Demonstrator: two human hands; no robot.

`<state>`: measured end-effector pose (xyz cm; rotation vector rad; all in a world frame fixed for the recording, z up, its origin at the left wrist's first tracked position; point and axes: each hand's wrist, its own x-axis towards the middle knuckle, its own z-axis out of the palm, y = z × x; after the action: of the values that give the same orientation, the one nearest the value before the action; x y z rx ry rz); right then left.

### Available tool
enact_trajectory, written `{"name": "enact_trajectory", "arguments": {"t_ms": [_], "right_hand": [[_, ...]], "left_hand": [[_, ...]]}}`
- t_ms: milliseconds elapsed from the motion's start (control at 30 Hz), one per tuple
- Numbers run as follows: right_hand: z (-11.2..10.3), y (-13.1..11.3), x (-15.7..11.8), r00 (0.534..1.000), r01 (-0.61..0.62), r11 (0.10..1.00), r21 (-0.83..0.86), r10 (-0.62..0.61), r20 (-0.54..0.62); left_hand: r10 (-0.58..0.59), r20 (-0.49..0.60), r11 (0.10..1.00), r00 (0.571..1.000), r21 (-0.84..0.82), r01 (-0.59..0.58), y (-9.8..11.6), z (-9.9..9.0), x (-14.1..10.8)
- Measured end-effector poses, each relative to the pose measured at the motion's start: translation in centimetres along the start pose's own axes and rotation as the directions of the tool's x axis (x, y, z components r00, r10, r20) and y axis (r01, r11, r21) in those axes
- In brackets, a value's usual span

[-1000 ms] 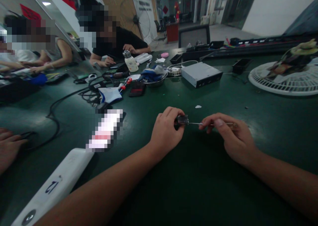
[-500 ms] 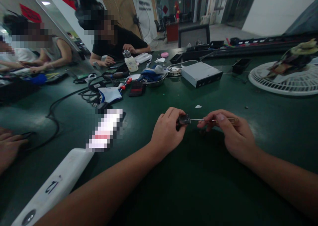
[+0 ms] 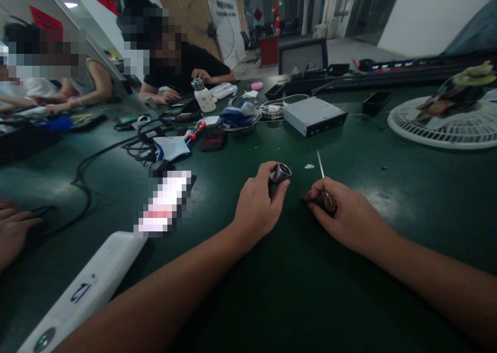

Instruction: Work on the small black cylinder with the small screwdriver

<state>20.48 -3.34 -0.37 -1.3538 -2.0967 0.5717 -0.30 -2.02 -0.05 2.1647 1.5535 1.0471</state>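
Head view, left to right:
1. Left hand [image 3: 258, 203]: fingers [image 3: 261, 174] curled closed around a metal socket [image 3: 280, 173], above the bench [image 3: 349, 301].
2. Right hand [image 3: 349, 216]: fingers [image 3: 316, 193] closed on a screwdriver [image 3: 329, 200], shaft tilted up, now apart from the socket, not level and joined as earlier.
3. Step in hand seems to be separating them; next, probably one gets set down.

Left hand [image 3: 256, 205] has small metal cylinder [image 3: 280, 173], right hand [image 3: 344, 210] has screwdriver [image 3: 328, 200], both over worktop [image 3: 349, 159], just apart. Behind them: metal box [image 3: 314, 116], bowl [image 3: 240, 127] to its left, bottle [image 3: 204, 99] further left. Fan grille [image 3: 438, 133] far right. Plastic bar [image 3: 85, 291] left of left forearm.
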Motion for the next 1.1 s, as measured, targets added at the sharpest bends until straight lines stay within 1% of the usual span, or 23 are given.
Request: {"name": "enact_trajectory", "arguments": {"t_ms": [67,100,200,300,400,500,567,633,733,833,967,1033,1100], "right_hand": [[0.08,0.02,-0.13,1.0,0.01,0.997,0.076,-0.011,0.005],[0.09,0.02,-0.2,1.0,0.005,0.992,0.128,-0.004,-0.01],[0.12,0.1,-0.26,0.993,-0.022,0.945,0.326,0.057,-0.099],[0.16,0.25,-0.1,0.976,-0.012,0.863,0.505,0.12,-0.183],[0.15,0.33,0.03,0.967,0.007,0.825,0.566,0.139,-0.214],[0.07,0.24,-0.07,0.974,0.018,0.82,0.572,0.116,-0.196],[0.04,0.15,-0.24,0.979,0.022,0.843,0.538,0.092,-0.184],[0.04,0.09,-0.42,0.978,0.024,0.868,0.496,0.083,-0.192],[0.08,0.15,-0.57,0.969,0.031,0.88,0.474,0.089,-0.23],[0.04,0.31,-0.48,0.966,0.005,0.892,0.453,0.113,-0.234],[-0.17,0.32,-0.19,0.978,-0.071,0.932,0.356,0.135,-0.159],[-0.21,0.25,-0.05,0.982,-0.091,0.951,0.296,0.134,-0.13],[-0.15,0.17,0.03,0.984,-0.08,0.957,0.278,0.121,-0.131]], "left_hand": [[0.001,0.014,1.0,1.0,0.005,-0.002,-0.06,0.11,0.02],[0.007,0.019,1.0,1.0,0.01,-0.007,-0.11,0.17,0.04],[0.037,0.043,0.999,0.998,0.034,-0.038,-0.25,0.27,0.07],[0.11,0.084,0.991,0.99,0.065,-0.116,-0.24,0.17,0.11],[0.19,0.129,0.976,0.973,0.079,-0.201,-0.12,0.01,0.12],[0.266,0.191,0.957,0.945,0.066,-0.282,-0.06,-0.05,0.09],[0.315,0.231,0.941,0.92,0.052,-0.335,-0.07,-0.05,0.06],[0.345,0.248,0.93,0.905,0.037,-0.365,-0.1,-0.08,0.04],[0.388,0.259,0.915,0.885,0.011,-0.404,-0.12,-0.19,0.06],[0.43,0.258,0.894,0.865,0.01,-0.447,-0.11,-0.34,0.12],[0.465,0.278,0.871,0.841,0.029,-0.491,-0.06,-0.41,0.14],[0.463,0.28,0.871,0.841,0.031,-0.49,0.0,-0.35,0.08],[0.436,0.263,0.887,0.861,0.037,-0.461,0.09,-0.25,0.01]]}}
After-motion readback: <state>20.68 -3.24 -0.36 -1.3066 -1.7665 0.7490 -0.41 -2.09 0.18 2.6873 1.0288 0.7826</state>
